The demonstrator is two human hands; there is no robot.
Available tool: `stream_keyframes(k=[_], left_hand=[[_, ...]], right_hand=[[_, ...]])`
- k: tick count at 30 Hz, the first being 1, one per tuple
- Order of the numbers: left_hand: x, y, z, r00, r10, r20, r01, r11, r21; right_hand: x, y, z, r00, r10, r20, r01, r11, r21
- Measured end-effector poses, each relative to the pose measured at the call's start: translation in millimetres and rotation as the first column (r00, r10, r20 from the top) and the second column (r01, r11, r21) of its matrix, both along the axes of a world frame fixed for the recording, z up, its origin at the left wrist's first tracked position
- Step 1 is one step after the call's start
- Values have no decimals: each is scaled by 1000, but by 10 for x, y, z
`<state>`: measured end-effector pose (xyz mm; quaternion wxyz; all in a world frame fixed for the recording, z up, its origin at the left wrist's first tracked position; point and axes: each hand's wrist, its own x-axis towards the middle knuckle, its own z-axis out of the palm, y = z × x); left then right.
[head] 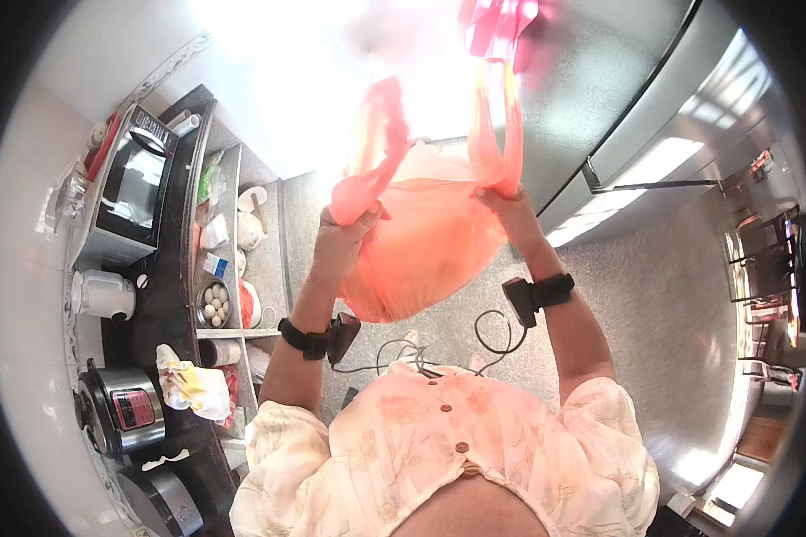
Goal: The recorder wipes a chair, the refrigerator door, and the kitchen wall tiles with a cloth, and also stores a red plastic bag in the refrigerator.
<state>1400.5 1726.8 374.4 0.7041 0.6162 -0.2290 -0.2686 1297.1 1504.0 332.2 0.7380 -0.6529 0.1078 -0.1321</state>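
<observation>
A thin orange-red plastic carrier bag (430,248) hangs before me, held up between both hands. My left hand (346,238) grips the bag near the base of its left handle, which stands up above the fist. With thumb and fingers, my right hand (510,208) pinches the bag below its right handle. The belly of the bag bulges downward; what is inside is hidden by the plastic. A black strap with a small boxy device sits on each forearm, and black cables run from them towards my shirt.
At left, a dark counter carries a microwave oven (138,178), a white electric kettle (104,295) and an electric pressure cooker (124,409). Open shelves beneath hold a bowl of eggs (215,302). A tall glossy appliance or cabinet door (598,87) stands at upper right, beside a pink object (497,30).
</observation>
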Motion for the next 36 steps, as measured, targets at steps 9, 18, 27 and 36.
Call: stream_keyframes(k=[9,18,27,36], left_hand=[[-569,-270,-351,939,128,319,-136,991,5],[-1000,-866,-191,968,-204,-144,121,889,-441],[-1273,-932,8,892,-26,-451,-273,764,-584],[-984,-148,-26,770,269,-579,-549,741,-386]], right_hand=[[-701,-5,-22,957,-246,154,126,830,543],[-1262,-389,278,963,-232,139,116,819,562],[-1356,-219,409,918,-364,156,264,855,446],[-641,256,449,965,-149,214,64,930,362]])
